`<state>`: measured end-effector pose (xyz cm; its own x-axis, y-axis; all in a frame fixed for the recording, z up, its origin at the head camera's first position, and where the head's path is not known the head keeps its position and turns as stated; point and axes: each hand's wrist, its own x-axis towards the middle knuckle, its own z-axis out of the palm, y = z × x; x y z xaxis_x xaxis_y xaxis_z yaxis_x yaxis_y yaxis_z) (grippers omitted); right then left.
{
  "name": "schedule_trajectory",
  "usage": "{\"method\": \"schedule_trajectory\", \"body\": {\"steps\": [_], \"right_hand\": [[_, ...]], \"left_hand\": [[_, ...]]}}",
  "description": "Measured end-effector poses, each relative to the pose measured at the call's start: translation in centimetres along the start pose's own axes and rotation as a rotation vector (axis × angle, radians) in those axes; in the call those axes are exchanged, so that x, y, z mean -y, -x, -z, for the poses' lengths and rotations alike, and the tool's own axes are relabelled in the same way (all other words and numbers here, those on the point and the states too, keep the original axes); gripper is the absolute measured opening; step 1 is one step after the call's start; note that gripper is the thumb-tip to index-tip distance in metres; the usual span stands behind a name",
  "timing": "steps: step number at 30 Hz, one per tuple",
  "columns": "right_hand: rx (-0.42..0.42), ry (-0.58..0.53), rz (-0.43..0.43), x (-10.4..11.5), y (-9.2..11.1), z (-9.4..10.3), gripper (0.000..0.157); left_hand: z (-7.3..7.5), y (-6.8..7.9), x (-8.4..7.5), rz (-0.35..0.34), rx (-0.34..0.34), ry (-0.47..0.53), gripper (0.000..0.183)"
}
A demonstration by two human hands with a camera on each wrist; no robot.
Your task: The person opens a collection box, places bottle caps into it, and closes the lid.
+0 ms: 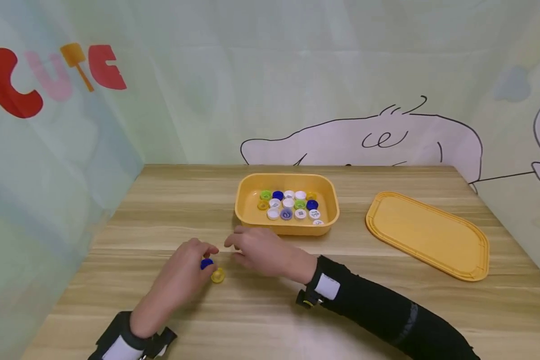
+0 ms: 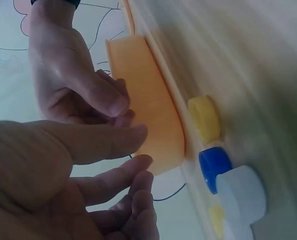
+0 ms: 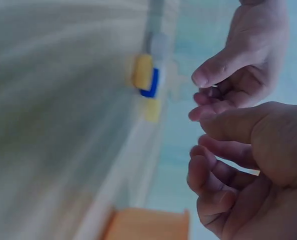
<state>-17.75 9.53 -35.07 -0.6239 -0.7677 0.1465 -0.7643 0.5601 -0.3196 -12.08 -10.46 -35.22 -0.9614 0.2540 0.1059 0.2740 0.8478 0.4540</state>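
My left hand point(image 1: 186, 267) hovers over a small group of bottle caps on the table, its fingers loosely bent with nothing between them. Below it are a yellow cap point(image 1: 218, 275) and a blue cap point(image 1: 206, 263). The left wrist view also reveals a white cap point(image 2: 242, 195) against the blue one and part of another yellow cap point(image 2: 217, 220), which the hand hides in the head view. To the right, my right hand point(image 1: 261, 251) is held in front of the yellow bin point(image 1: 285, 229), fingers loosely curled and apparently holding nothing.
Inside the bin lie several caps in white, blue, green, yellow and purple. A flat yellow lid point(image 1: 427, 235) rests on the wooden table point(image 1: 342, 325) at the right. A printed cloth point(image 1: 297, 80) rises behind the table and along its left side.
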Motion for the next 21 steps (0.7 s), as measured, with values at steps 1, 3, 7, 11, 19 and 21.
{"method": "schedule_trajectory", "body": {"steps": [1, 3, 7, 11, 19, 21], "right_hand": [[0.028, 0.009, 0.004, 0.1, -0.1, -0.4, 0.024], [0.064, 0.027, 0.010, 0.4, -0.3, -1.1, 0.022], [0.093, 0.042, 0.013, 0.8, -0.7, -2.1, 0.018], [0.122, 0.051, -0.013, 1.2, -1.1, -2.7, 0.012], [0.147, 0.058, -0.047, 1.6, -1.0, -3.2, 0.010], [0.148, 0.048, -0.052, 1.5, -0.9, -3.3, 0.010]], "left_hand": [[-0.3, 0.4, 0.2, -0.012, -0.009, -0.020, 0.024], [-0.7, 1.0, 0.3, -0.021, -0.023, -0.051, 0.028], [-1.3, 1.3, 0.5, -0.054, -0.048, -0.099, 0.032], [-1.8, 1.1, 0.3, -0.076, -0.056, -0.136, 0.029], [-2.8, 1.1, 0.4, -0.081, -0.036, -0.147, 0.017], [-2.9, 1.1, 0.5, -0.074, -0.035, -0.148, 0.017]]}}
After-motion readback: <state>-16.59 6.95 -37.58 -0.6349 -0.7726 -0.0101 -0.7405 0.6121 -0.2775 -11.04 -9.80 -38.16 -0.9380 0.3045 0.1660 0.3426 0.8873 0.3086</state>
